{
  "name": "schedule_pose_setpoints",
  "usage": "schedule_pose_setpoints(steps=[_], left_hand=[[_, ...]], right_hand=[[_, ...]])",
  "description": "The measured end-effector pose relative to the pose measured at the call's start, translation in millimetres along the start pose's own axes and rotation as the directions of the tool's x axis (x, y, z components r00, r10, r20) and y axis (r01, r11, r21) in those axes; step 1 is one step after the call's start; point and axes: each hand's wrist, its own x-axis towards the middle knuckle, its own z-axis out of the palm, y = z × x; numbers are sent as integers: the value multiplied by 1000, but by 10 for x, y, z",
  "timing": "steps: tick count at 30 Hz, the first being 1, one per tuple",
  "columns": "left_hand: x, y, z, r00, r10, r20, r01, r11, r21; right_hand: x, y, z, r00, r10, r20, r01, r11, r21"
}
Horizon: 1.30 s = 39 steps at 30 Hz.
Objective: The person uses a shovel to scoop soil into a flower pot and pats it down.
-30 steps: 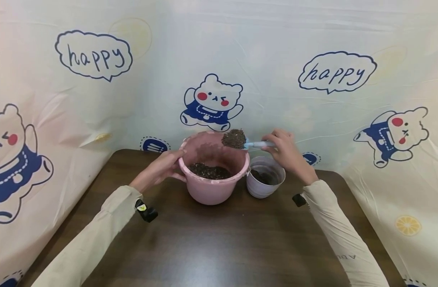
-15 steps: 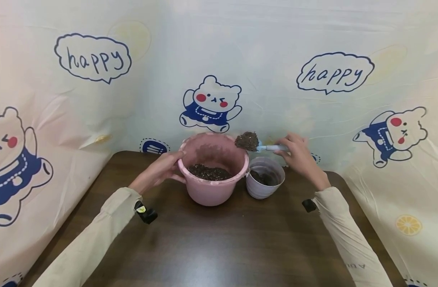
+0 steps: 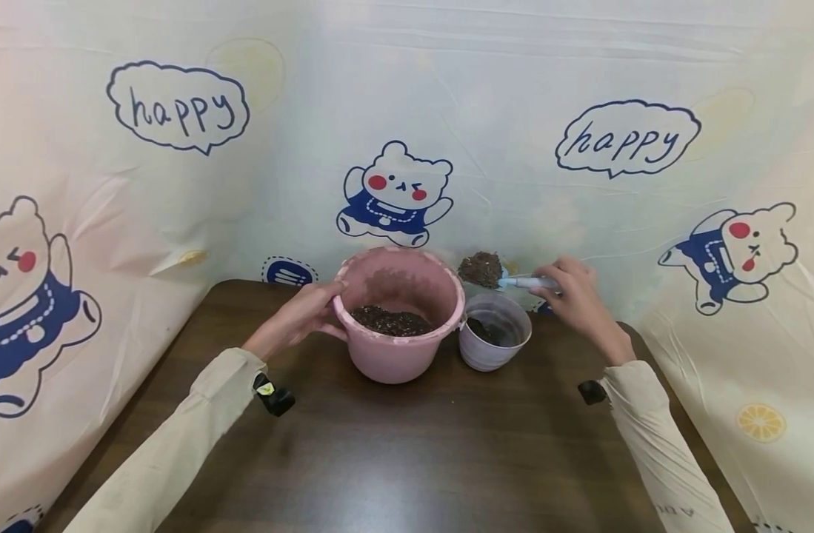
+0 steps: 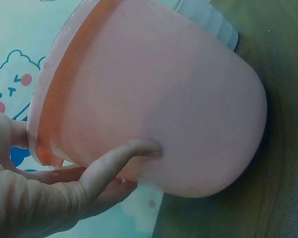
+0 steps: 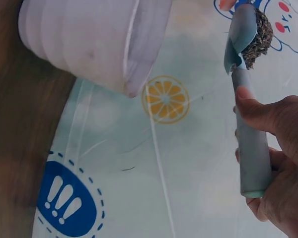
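Note:
A pink pot with dark soil in it stands upright on the table. My left hand grips its left side; in the left wrist view the thumb lies against the outer wall, with other fingers at the rim. To the pot's right is a smaller pale grey-lilac pot, holding some soil low down. My right hand grips the handle of a light-blue trowel. A heaped mound of soil sits on its blade, above the small pot's far rim.
Both pots stand toward the back of a dark brown wooden table, nearly side by side. A pale printed cloth with bears and lettering hangs close behind and at both sides.
My right hand has carried the soil-loaded trowel rightward, from over the pink pot's right rim to above the small pot. My left hand keeps its grip on the pink pot.

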Motion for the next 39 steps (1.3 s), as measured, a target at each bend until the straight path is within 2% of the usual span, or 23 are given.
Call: schedule_pose_setpoints(steps=[4, 11, 17, 32, 39], left_hand=[[0, 1, 8, 1000, 16, 3, -16, 1000, -2], [-5, 8, 13, 1000, 5, -11, -5, 1000, 7], [5, 12, 20, 1000, -2, -19, 2, 1000, 13], [20, -9, 9, 999, -22, -27, 22, 1000, 18], [19, -16, 3, 999, -21, -31, 22, 1000, 12]], right_hand=[[-70, 37, 1, 999, -15, -42, 15, 1000, 7], [-169, 126, -21, 998, -24, -65, 24, 1000, 0], [-263, 193, -61, 998, -12, -54, 11, 1000, -16], [-424, 286, -55, 999, -37, -2, 36, 997, -72], [-435, 321, -52, 999, -48, -26, 45, 994, -95]])
